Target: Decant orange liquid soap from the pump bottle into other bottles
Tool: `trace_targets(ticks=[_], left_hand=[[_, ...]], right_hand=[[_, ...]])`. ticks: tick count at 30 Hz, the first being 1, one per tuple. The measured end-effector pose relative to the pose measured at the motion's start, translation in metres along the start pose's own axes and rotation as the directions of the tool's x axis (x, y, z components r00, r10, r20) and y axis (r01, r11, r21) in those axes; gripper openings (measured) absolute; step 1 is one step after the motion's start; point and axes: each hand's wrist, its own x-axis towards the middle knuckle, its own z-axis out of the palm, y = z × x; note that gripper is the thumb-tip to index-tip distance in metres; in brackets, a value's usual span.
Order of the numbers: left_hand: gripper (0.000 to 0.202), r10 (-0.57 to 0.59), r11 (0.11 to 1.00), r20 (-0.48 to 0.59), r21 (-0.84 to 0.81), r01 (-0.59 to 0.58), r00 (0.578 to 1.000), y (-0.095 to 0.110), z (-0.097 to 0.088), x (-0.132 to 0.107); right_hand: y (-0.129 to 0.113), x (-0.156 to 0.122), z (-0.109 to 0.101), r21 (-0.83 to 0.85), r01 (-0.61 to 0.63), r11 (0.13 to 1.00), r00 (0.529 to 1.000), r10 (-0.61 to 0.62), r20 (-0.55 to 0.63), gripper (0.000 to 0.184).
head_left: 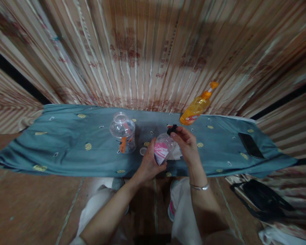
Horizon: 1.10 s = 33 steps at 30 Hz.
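Near the front middle of the table, my left hand [152,158] is wrapped round a clear plastic bottle [165,144] with a pink and white label. The bottle is tilted, its neck end toward the right. At that end my right hand [187,141] pinches a small black piece [171,130], perhaps a cap; whether it is on the neck or apart from it, I cannot tell. Something white and thin, like tissue [177,153], lies partly hidden behind the bottle. A small round whitish lid [143,151] rests just left of my left hand.
Left of my hands stands a clear plastic container [122,132] with an orange print. An orange pump bottle of liquid [195,110] is at the back right. A black phone [250,145] lies on the blue-green cloth [66,143] at the right. A black bag [264,195] sits below.
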Motion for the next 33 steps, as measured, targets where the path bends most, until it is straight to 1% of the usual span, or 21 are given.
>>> trace_targets(ticks=[6,12,17,24,29,33], left_hand=[[0.1,-0.004,1.0,-0.007,0.013,0.004,1.0,-0.0002,0.0001,0.0002],[0.1,-0.008,1.0,0.0,0.022,0.008,1.0,0.0019,-0.0006,0.0001],[0.1,-0.015,1.0,0.004,0.02,0.015,1.0,0.0021,-0.0015,-0.0002],[0.1,-0.013,1.0,0.008,0.013,0.013,1.0,0.0038,-0.0028,0.0008],[0.099,-0.027,1.0,0.036,0.006,0.026,0.999,0.0059,-0.0037,0.0005],[0.098,-0.014,1.0,0.031,0.011,0.014,0.999,0.0055,-0.0045,0.0005]], right_hand=[[-0.0022,-0.0012,-0.0015,-0.036,0.014,0.999,1.0,-0.014,0.012,0.038],[0.0034,0.0019,-0.0009,-0.039,0.021,0.999,0.999,-0.023,-0.037,0.043],[0.0043,0.0014,-0.0034,-0.037,0.007,0.999,1.0,-0.007,-0.002,0.036],[0.0016,0.0014,-0.0043,-0.049,0.012,0.999,1.0,-0.012,0.001,0.04],[-0.0001,0.0016,-0.0018,-0.012,0.003,1.0,1.0,-0.003,0.008,0.035],[-0.0004,0.0013,-0.0017,-0.02,0.017,1.0,1.0,-0.017,0.011,0.033]])
